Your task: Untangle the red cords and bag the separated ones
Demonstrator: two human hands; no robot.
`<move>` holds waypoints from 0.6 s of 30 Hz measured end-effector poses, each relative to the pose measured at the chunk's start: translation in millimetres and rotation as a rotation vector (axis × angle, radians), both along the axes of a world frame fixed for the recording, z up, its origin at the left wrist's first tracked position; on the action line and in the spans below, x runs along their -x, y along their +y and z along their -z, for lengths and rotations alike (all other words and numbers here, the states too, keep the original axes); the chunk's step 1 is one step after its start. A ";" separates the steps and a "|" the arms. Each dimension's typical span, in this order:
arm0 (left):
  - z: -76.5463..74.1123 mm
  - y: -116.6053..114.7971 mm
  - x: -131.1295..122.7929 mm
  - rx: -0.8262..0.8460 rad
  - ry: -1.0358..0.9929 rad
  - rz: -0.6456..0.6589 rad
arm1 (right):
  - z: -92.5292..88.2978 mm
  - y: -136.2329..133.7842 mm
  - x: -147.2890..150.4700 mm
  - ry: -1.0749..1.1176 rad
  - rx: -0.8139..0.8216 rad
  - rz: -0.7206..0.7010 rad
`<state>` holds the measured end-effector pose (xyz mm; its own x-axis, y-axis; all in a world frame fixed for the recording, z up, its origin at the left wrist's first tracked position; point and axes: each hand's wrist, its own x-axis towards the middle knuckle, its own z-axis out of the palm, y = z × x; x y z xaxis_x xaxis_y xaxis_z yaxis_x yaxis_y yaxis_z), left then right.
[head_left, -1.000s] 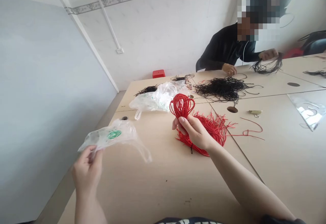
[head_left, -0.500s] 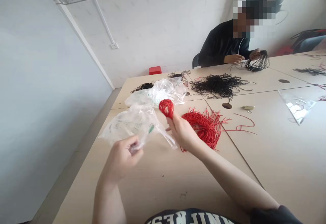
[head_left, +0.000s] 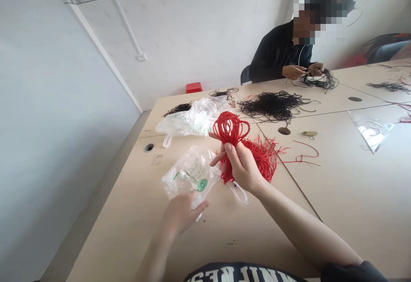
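Observation:
My right hand (head_left: 244,166) is closed around a looped bundle of red cords (head_left: 229,130), gripping it between thumb and fingers. Loops stick up above the thumb, and more of the bundle hangs below. Behind that wrist lies a heap of red cords (head_left: 265,158) on the table. My left hand (head_left: 183,213) rests at the near edge of a clear plastic bag (head_left: 189,170) with green print, its thumb stretched apart from the fingers. The bag lies crumpled and flattened, one handle reaching under my right hand.
Another clear plastic bag (head_left: 205,115) lies farther back, near a pile of black cords (head_left: 272,104). A metal clip (head_left: 311,134) and a clear triangular sheet (head_left: 372,130) are on the right. Across the table (head_left: 346,213) a person (head_left: 272,55) handles black cords.
My left hand has let go of the plastic bag, which has dropped flatter and shifted right and nearer. The red bundle in my right hand now shows upright, with its loops spread.

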<state>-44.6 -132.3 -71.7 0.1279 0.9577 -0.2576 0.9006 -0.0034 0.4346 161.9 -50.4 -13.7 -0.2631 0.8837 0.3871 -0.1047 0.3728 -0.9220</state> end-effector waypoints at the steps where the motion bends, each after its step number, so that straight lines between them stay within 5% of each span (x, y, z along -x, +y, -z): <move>1: 0.6 4.0 0.5 -0.027 -0.009 -0.018 | -1.8 -0.8 -1.7 -0.014 -0.020 -0.058; 7: -3.7 30.2 10.2 -0.208 -0.055 -0.182 | 13.3 -6.5 2.3 -0.326 -0.285 -0.469; 11: 4.6 32.2 3.5 -0.260 0.129 -0.119 | 26.9 -4.0 7.5 -0.300 -0.236 -0.445; 18: 26.4 40.4 10.8 -0.327 0.332 -0.174 | 21.1 5.9 -3.9 -0.199 -0.209 -0.378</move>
